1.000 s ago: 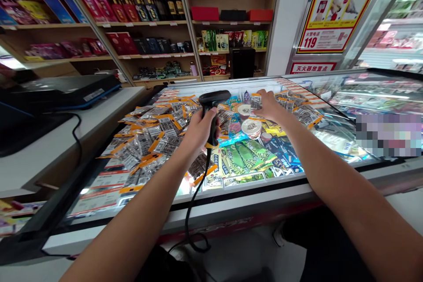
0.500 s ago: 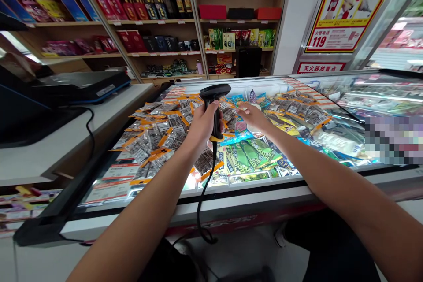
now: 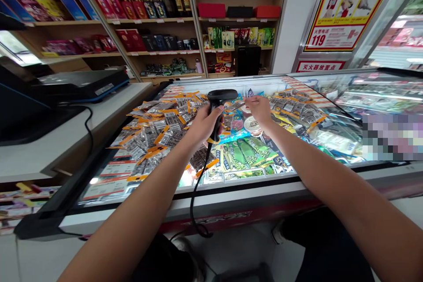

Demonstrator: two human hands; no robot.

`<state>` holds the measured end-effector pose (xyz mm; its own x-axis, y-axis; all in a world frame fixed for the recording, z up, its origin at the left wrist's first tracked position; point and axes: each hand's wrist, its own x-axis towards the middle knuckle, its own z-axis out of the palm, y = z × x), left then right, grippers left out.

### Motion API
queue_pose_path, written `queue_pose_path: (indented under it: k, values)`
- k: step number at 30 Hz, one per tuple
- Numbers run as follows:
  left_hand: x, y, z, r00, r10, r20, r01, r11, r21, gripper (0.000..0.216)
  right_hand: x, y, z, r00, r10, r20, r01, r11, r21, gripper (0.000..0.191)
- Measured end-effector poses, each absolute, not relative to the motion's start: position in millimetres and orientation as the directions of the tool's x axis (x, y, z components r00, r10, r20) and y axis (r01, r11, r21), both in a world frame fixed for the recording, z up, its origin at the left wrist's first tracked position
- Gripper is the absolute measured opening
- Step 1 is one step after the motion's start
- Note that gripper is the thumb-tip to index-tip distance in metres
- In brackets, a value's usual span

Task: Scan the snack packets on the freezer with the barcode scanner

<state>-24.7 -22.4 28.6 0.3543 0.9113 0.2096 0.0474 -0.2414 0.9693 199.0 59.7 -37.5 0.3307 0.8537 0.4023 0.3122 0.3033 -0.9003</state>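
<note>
My left hand (image 3: 207, 124) is wrapped round the grip of a black barcode scanner (image 3: 216, 116) with a yellow-trimmed base, its head pointing right. From the scanner's base a black cable hangs over the freezer's front edge. To the right, my right hand (image 3: 258, 109) is closed in a pinch on the end of a small clear packet (image 3: 235, 105), which reaches towards the scanner and is partly hidden. Many similar orange-edged packets (image 3: 172, 128) lie heaped on the freezer's glass top on the left. Another row of packets (image 3: 297, 108) lies to the right of my right hand.
Under the glass of the chest freezer (image 3: 251, 194) are green ice-cream packs (image 3: 246, 152) and a round tub (image 3: 253, 125). A counter (image 3: 42, 150) with a flat scale-like device (image 3: 89, 83) stands at left. Stocked shelves (image 3: 158, 55) line the back wall.
My right hand has moved slightly up and right, its fingers more curled. The scanner in my left hand has shifted a little right and its head has levelled.
</note>
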Motion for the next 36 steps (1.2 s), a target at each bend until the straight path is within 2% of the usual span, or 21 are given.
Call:
queue_pose_path:
  k: [4, 11, 18, 22, 26, 29, 32, 36]
  values:
    - [-26.9, -24.1, 27.0, 0.446, 0.880, 0.166, 0.107, -0.237, 0.966, 0.028, 213.6, 60.9, -30.1, 0.377, 0.831, 0.408, 0.174, 0.369, -0.913, 0.028]
    - [-25.5, -29.5, 23.5, 0.542, 0.832, 0.116, 0.198, -0.260, 0.945, 0.032, 223.3, 50.8, -9.7, 0.350, 0.781, 0.517, 0.355, 0.400, -0.845, 0.019]
    - [-27.0, -34.7, 28.3, 0.594, 0.797, 0.104, 0.269, -0.319, 0.909, 0.030, 228.0, 53.9, -11.2, 0.328, 0.782, 0.530, 0.384, 0.403, -0.831, 0.023]
    - [-25.7, -36.5, 29.8, 0.575, 0.811, 0.113, 0.238, -0.297, 0.925, 0.029, 232.1, 56.4, -9.7, 0.325, 0.753, 0.573, 0.424, 0.426, -0.800, 0.023]
    - [-24.0, -34.6, 33.5, 0.503, 0.853, 0.143, 0.096, -0.219, 0.971, 0.025, 258.5, 58.5, -3.7, 0.283, 0.736, 0.615, 0.670, 0.307, -0.676, 0.019]
    - [-23.6, -34.3, 39.6, 0.408, 0.899, 0.157, -0.032, -0.158, 0.987, 0.024, 294.5, 60.3, -1.0, 0.323, 0.735, 0.596, 0.802, 0.121, -0.584, 0.020]
    - [-23.8, -35.1, 44.2, 0.327, 0.930, 0.167, -0.110, -0.138, 0.984, 0.024, 332.9, 59.9, -2.0, 0.492, 0.689, 0.532, 0.786, -0.089, -0.612, 0.021]
    - [-25.0, -35.3, 44.6, 0.310, 0.935, 0.171, -0.161, -0.125, 0.979, 0.023, 363.9, 53.6, -3.7, 0.622, 0.658, 0.424, 0.704, -0.234, -0.670, 0.023]
